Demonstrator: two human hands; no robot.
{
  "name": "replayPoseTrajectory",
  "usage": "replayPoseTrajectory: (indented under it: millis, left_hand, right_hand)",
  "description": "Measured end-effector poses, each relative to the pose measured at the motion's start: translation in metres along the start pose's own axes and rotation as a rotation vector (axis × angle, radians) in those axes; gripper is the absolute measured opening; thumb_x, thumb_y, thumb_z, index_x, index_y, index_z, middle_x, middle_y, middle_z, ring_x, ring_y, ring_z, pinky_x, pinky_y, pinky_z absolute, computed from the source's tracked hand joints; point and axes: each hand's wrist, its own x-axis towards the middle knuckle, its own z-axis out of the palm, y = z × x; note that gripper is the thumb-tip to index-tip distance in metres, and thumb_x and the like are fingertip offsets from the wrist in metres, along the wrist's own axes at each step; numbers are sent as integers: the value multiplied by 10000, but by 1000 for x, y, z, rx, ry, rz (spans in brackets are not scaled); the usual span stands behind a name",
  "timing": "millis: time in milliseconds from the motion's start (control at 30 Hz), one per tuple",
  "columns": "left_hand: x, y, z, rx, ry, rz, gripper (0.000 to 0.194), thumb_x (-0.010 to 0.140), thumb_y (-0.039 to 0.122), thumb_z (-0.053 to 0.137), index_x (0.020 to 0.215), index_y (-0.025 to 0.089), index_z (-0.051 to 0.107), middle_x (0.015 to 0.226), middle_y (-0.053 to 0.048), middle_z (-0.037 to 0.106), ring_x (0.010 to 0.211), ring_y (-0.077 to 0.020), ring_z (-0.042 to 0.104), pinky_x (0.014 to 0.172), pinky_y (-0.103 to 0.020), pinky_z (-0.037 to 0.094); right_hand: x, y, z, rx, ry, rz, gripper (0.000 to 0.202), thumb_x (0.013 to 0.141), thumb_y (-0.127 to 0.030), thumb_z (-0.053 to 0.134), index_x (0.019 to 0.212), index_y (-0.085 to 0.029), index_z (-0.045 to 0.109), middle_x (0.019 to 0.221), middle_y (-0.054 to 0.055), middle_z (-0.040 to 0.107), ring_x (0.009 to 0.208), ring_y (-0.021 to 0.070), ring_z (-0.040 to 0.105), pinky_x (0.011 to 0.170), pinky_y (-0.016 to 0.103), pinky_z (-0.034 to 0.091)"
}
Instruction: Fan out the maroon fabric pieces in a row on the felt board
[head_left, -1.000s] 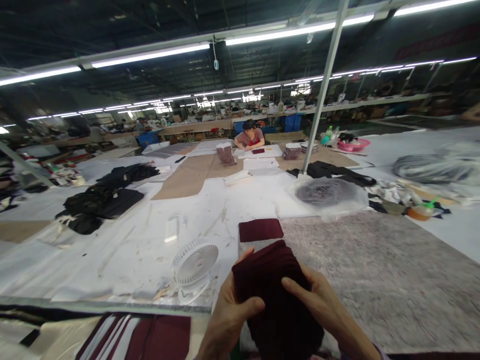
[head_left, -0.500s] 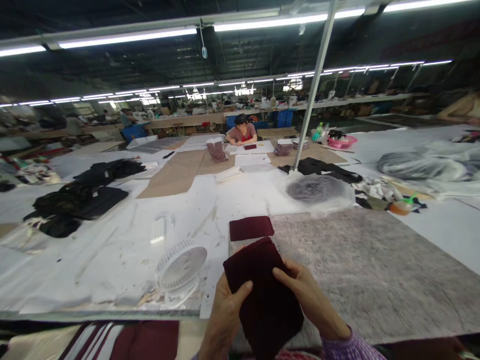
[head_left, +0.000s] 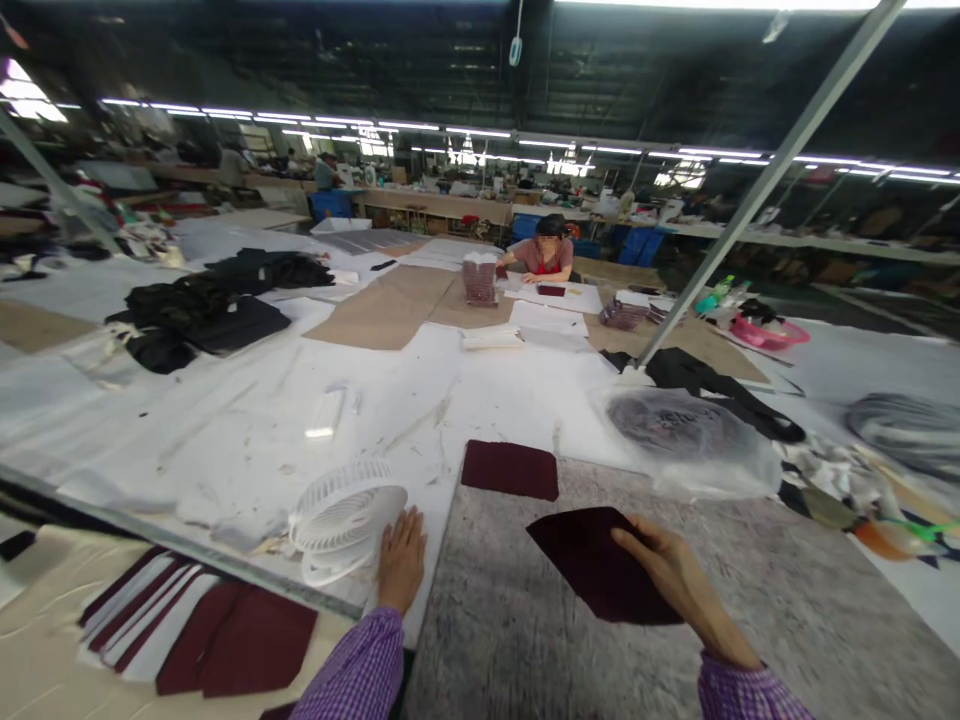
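R hand (head_left: 671, 567) is pinching a dark maroon piece (head_left: 600, 565) by its R edge over the grey board (head_left: 480, 630), prob keeping the rest unobstructed, while empty L hand (head_left: 403, 560), fingers extended, is resting palm-down by the fan (head_left: 337, 520).

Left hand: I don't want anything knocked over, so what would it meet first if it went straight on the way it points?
Probably the white fan: its right rim shows just ahead of the left hand. Depth is unclear, though, so the hand might pass close beside it.
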Motion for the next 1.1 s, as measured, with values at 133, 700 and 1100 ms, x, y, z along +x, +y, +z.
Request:
replayPoseTrajectory:
  millis: [133, 700, 1100]
  left_hand:
    - [1, -11, 9, 182, 9, 76, 460, 899, 332, 373, 1330, 196, 462, 1419, -126, 462, 1349, -281, 367, 1117, -557, 189]
    - [8, -9, 11, 555, -68, 115, 506, 905, 278, 375, 1402, 191, 344, 1432, -104, 449, 1330, -270, 390, 1030, -459, 295]
    - [9, -5, 10, 602, -74, 131, 510, 894, 257, 413, 1389, 147, 354, 1432, -84, 459, 1342, -252, 365, 1033, -441, 282]
  right_hand:
    - [57, 2, -14, -166, -246, 26, 345, 780, -520, 550, 757, -183, 621, 686, 0, 643, 639, 196, 575, 583, 299, 434]
    - [294, 43, 55, -656, -725, 110, 197, 883, -317, 599, 885, -125, 643, 893, 20, 663, 830, 175, 632, 777, 363, 515]
    - [301, 48, 62, -831, -641, 47, 224, 905, -330, 569, 1005, -139, 629, 1017, 48, 651, 908, 192, 627, 819, 388, 519]
